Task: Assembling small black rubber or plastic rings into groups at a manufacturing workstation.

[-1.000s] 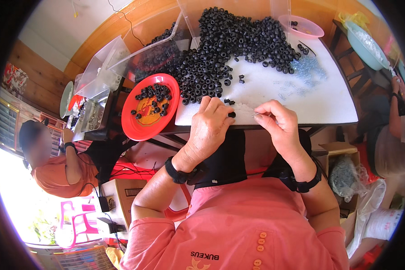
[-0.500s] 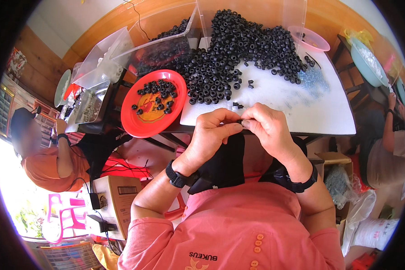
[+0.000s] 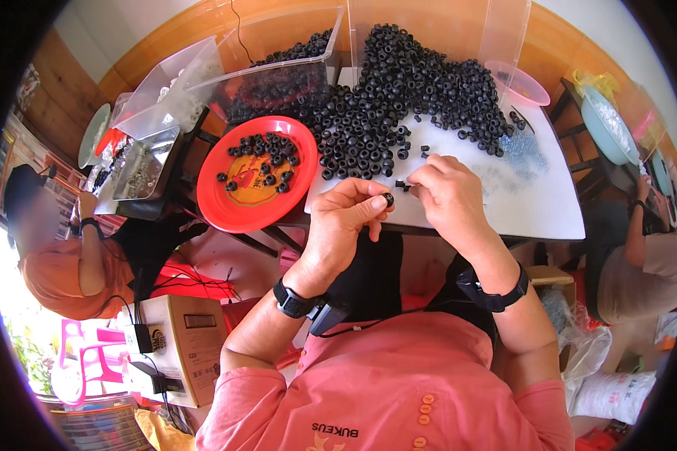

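My left hand (image 3: 340,222) pinches a black round piece with a hole (image 3: 388,200) between thumb and forefinger, just off the table's near edge. Over the white tabletop, my right hand (image 3: 453,194) bends its fingers together at small black plug-like pieces (image 3: 401,184); the fingertips are partly hidden and seem to grip one. Ahead of both hands spreads a large heap of black round pieces (image 3: 421,83), some showing holes. Left of the heap, a red plate (image 3: 217,197) carries several black pieces.
Clear plastic bins (image 3: 278,79) stand behind the plate, one with black pieces. Small pale-blue bits (image 3: 520,146) and a pink bowl (image 3: 530,94) lie right of the heap. Co-workers sit at far left (image 3: 75,263) and far right (image 3: 643,263). A cardboard box (image 3: 192,346) stands low on my left.
My hands, together at the table edge before, have parted. The left keeps a black round piece; the right has moved right and slightly forward onto the small black pieces.
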The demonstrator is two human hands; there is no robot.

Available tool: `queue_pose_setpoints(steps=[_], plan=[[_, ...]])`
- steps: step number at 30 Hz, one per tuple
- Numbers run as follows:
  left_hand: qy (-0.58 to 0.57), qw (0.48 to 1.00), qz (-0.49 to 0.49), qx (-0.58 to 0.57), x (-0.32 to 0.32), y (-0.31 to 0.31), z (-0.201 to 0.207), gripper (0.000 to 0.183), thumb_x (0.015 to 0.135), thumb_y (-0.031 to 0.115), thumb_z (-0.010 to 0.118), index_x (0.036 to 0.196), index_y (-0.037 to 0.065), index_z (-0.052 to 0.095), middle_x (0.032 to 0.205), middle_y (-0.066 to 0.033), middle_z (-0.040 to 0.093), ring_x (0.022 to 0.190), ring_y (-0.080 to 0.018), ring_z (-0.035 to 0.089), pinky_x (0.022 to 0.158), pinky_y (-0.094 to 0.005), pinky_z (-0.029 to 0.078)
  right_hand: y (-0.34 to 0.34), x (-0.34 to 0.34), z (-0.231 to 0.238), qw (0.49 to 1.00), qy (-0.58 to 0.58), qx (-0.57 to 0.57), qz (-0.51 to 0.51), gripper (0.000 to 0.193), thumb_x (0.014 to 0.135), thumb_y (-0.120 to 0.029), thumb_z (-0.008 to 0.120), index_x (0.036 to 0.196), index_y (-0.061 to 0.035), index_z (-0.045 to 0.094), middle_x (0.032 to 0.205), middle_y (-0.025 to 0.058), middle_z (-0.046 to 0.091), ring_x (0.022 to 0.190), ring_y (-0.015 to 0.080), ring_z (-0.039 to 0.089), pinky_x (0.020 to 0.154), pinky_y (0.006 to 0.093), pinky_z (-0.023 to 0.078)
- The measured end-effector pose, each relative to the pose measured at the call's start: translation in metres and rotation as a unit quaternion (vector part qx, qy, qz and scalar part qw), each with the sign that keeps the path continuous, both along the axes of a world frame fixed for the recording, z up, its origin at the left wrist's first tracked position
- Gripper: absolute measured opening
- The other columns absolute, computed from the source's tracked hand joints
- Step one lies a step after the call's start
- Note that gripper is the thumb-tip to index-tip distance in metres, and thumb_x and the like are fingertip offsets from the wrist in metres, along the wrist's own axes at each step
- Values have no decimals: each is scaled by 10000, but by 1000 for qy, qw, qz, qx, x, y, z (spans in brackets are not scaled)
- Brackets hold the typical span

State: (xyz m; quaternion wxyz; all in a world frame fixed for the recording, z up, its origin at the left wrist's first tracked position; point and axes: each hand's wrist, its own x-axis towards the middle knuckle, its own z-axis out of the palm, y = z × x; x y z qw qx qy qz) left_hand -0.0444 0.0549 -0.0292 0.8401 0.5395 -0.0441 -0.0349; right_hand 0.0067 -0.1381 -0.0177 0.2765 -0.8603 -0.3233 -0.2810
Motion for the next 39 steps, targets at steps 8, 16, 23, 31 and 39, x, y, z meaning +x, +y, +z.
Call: queue_pose_setpoints(steps=[8,16,23,31,39], plan=[[9,999,-10,-34,-5,4,0,207,963,55,589,1125,-68,628,914,-129,670,743,-152,624,568,-257,503,7,12,-7,995,17,-100,-23,104,686,-69,716,763,-58,646,854,85,637,840,290,611,706,412,474],[10,999,-17,-40,-6,11,-3,217,961,99,604,1111,-51,653,911,-105,663,738,-140,614,574,-262,493,-2,7,0,981,37,-182,-48,79,708,-67,679,783,-54,657,864,93,642,869,288,616,743,413,472],[16,999,-12,-38,-8,6,3,229,964,86,595,1137,-54,649,913,-104,660,737,-139,610,578,-261,496,1,8,1,969,16,-242,-39,86,722,-53,655,807,-55,665,858,94,639,877,284,621,763,406,478],[-9,998,-16,-59,-7,7,-4,203,958,33,593,1131,-53,652,930,-104,673,770,-127,620,581,-252,514,-6,4,0,977,18,-206,-53,95,723,-41,637,812,-58,665,860,91,637,891,280,617,775,400,462],[6,999,-4,-47,-6,3,-1,215,945,23,602,1138,-61,641,934,-119,666,770,-147,621,586,-263,508,-6,3,-7,975,-53,-216,-29,77,734,-49,625,807,-45,649,862,94,612,890,282,591,795,394,462]])
